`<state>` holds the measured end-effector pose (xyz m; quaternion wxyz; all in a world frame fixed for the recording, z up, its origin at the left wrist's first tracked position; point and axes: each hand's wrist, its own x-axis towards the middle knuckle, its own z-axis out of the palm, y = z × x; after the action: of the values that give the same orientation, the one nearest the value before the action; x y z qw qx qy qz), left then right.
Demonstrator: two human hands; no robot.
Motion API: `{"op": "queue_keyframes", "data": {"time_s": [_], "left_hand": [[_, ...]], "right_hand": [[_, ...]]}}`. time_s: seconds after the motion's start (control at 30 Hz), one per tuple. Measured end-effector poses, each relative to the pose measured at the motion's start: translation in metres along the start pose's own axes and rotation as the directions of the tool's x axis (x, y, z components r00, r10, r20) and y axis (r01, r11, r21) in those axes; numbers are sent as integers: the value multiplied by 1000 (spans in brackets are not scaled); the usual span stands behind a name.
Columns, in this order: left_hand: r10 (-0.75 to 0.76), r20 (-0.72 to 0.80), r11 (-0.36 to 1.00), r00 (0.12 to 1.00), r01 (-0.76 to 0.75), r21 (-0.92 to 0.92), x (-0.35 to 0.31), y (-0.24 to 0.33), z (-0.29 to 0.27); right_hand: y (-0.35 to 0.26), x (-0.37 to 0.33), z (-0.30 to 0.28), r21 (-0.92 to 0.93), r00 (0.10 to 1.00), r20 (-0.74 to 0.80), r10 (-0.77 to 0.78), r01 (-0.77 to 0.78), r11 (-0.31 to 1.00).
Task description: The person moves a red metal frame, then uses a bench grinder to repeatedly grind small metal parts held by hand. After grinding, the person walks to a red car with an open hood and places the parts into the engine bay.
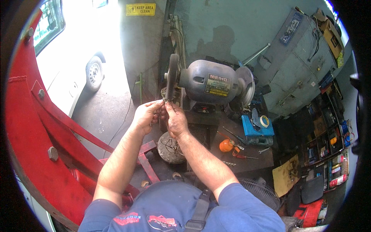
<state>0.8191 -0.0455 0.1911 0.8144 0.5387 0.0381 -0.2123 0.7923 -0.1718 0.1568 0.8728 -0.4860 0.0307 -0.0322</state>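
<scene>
A small piece (165,99) (too tiny to name) is by the left wheel (172,73) of the bench grinder (205,79). The left hand (146,116) and right hand (176,120) pinch it, close together. It looks like grinding time; next seems to need slow, steady fingers.

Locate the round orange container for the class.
In the head view, the round orange container sits on the bench right of centre, beside the right forearm, near the red-handled screwdriver and lower left of the blue case.
</scene>
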Motion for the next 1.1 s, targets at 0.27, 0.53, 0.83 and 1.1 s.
{"op": "queue_keyframes", "data": {"time_s": [0.27,0.53,0.83,1.1], "left_hand": [[-68,116,997,991,71,-27,6,4,-4],[-27,91,998,995,22,58,8,7,-1],[70,4,992,998,-70,101,1,-6,0],[80,-69,996,994,-77,43,12,-19,1]], "right_hand": [[-1,2,-3,225,993,59,102,-113,968],[5,6,-5,428,968,170,184,-240,871],[-10,-7,-10,51,978,173,120,-130,990],[-14,-1,-8,-87,996,67,66,-60,994]]}}
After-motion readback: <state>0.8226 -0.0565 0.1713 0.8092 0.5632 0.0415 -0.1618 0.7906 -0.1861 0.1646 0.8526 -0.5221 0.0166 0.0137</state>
